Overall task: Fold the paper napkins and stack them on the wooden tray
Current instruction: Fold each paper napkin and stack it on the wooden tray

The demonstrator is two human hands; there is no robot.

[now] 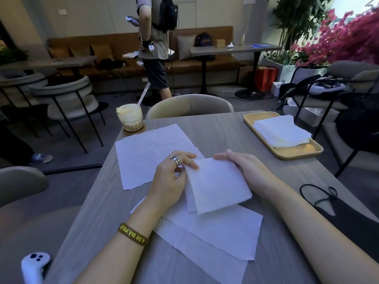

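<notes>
A folded white napkin is held just above the table between both hands. My left hand, with a ring on one finger, pinches its left edge near the top corner. My right hand grips its upper right edge. Flat unfolded napkins lie to the left behind my hands. More unfolded napkins lie under my wrists. The wooden tray sits at the table's far right with a stack of folded napkins on it.
A glass of iced drink with a straw stands on a coaster at the far left corner. A black face mask lies at the right edge. Chairs surround the table; a person stands beyond it. A white controller lies low left.
</notes>
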